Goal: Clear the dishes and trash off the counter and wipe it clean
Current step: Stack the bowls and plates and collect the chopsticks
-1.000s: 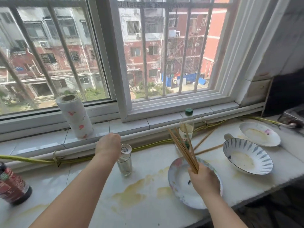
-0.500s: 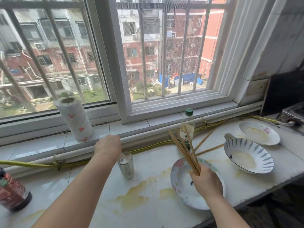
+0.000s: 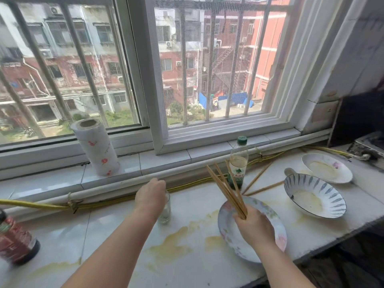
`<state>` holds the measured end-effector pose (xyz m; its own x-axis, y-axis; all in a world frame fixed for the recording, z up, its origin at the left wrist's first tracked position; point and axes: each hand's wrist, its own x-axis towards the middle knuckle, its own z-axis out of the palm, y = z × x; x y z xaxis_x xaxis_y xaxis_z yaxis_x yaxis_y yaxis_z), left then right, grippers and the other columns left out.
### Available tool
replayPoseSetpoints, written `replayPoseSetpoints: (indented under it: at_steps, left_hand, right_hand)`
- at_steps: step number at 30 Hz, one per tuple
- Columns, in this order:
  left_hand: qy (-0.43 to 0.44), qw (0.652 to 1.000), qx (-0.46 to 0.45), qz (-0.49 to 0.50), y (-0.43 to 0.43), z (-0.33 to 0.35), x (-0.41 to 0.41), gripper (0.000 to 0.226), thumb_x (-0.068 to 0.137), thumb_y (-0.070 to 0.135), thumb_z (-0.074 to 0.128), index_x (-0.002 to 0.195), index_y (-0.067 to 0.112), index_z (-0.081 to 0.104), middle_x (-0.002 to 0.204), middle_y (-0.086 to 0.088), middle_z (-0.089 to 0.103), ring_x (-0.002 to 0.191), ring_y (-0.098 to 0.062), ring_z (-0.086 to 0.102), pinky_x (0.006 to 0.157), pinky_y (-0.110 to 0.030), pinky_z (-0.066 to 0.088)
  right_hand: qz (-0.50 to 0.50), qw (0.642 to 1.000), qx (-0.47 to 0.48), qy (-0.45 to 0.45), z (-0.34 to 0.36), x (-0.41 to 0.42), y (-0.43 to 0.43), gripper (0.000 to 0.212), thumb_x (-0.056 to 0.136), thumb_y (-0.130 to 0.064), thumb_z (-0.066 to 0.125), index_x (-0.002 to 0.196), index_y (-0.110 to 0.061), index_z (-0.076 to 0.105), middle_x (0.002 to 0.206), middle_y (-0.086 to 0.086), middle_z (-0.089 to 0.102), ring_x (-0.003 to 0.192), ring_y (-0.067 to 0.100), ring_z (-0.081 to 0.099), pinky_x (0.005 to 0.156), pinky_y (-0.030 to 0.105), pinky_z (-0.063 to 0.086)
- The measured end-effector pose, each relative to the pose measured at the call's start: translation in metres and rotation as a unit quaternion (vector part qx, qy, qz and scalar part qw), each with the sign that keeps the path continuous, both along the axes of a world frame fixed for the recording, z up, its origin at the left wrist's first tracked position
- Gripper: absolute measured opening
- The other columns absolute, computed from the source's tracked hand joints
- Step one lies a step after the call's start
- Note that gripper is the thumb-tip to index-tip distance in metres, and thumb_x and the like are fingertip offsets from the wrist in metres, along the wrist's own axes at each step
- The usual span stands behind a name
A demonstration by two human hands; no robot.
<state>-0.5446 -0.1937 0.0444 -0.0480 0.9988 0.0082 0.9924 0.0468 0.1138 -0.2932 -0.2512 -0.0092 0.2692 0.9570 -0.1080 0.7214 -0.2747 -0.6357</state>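
Observation:
My left hand (image 3: 150,197) reaches forward and closes from above over the top of a small clear glass (image 3: 166,214) standing on the white counter (image 3: 116,227). My right hand (image 3: 254,227) grips a bundle of several wooden chopsticks (image 3: 225,188), tips fanned upward, above a floral plate (image 3: 228,231) at the counter's front. To the right sit a blue-striped bowl (image 3: 315,196) and a white dish (image 3: 328,168), both smeared with yellow residue. Two loose chopsticks (image 3: 259,177) lie behind the bowl. Yellow spill stains (image 3: 172,246) spread across the counter.
A green-capped plastic bottle (image 3: 238,163) stands behind the plate. A paper towel roll (image 3: 96,148) is upright on the window sill. A dark sauce bottle (image 3: 16,240) sits at far left. A yellow hose (image 3: 41,205) runs along the wall. A stove (image 3: 369,144) is at far right.
My left hand has moved right and down, from beside the glass to over its top. The view shifted slightly; my right hand still holds the chopsticks over the plate.

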Motion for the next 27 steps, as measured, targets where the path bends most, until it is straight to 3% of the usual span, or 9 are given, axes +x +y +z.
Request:
replayPoseSetpoints:
  at_steps: [4,7,12,18,23,27]
  left_hand:
    - [0.007,1.000,-0.005,-0.007,-0.004,-0.013,0.003,0.021,0.093,0.004,0.042,0.104,0.014,0.057,0.095,-0.003,0.045,0.093,-0.028,0.058,0.066,-0.031,0.038]
    - [-0.022,0.999,0.017,0.037,0.005,-0.016,-0.001,0.018,0.095,0.010,0.043,0.106,0.017,0.055,0.108,-0.003,0.053,0.096,-0.025,0.058,0.071,-0.033,0.044]
    - [-0.127,0.980,0.038,0.146,0.019,-0.016,-0.009,0.025,0.095,0.025,0.050,0.119,0.018,0.051,0.120,-0.005,0.056,0.104,-0.027,0.056,0.072,-0.032,0.038]
    - [-0.142,0.956,0.164,0.195,0.017,-0.020,0.017,0.031,0.088,0.032,0.061,0.115,0.017,0.058,0.106,-0.005,0.061,0.097,-0.028,0.056,0.070,-0.037,0.047]
    - [-0.135,0.937,0.168,0.274,0.023,-0.019,0.041,0.040,0.085,0.034,0.063,0.121,0.015,0.058,0.109,-0.012,0.062,0.104,-0.035,0.055,0.079,-0.044,0.049]
    - [-0.103,0.915,0.197,0.336,0.028,-0.017,0.054,0.040,0.084,0.037,0.064,0.117,0.015,0.061,0.106,-0.017,0.063,0.098,-0.039,0.056,0.081,-0.048,0.047]
  right_hand:
    - [-0.011,1.000,-0.011,0.005,0.001,0.014,-0.004,0.021,0.092,-0.033,0.050,0.080,-0.020,0.061,0.071,-0.001,0.062,0.073,0.024,0.059,0.064,0.032,0.045]
    - [-0.018,0.999,-0.024,-0.015,0.003,0.030,-0.005,0.015,0.092,-0.038,0.051,0.090,-0.026,0.061,0.076,-0.006,0.060,0.075,0.021,0.055,0.062,0.029,0.040]
    - [-0.028,0.999,-0.022,0.001,0.002,0.059,0.001,0.014,0.091,-0.037,0.053,0.097,-0.027,0.061,0.086,-0.005,0.065,0.081,0.022,0.059,0.066,0.029,0.045]
    - [-0.047,0.997,-0.037,0.044,-0.006,0.106,0.027,0.018,0.089,-0.039,0.056,0.087,-0.022,0.061,0.077,-0.002,0.062,0.075,0.023,0.057,0.063,0.031,0.043]
    - [-0.050,0.996,-0.055,0.041,-0.009,0.150,0.060,0.018,0.088,-0.035,0.057,0.078,-0.019,0.056,0.074,0.001,0.060,0.074,0.024,0.058,0.062,0.032,0.043]
    - [-0.037,0.997,-0.041,0.057,-0.004,0.187,0.086,0.018,0.088,-0.033,0.058,0.086,-0.016,0.061,0.075,0.003,0.062,0.075,0.026,0.059,0.066,0.033,0.045]
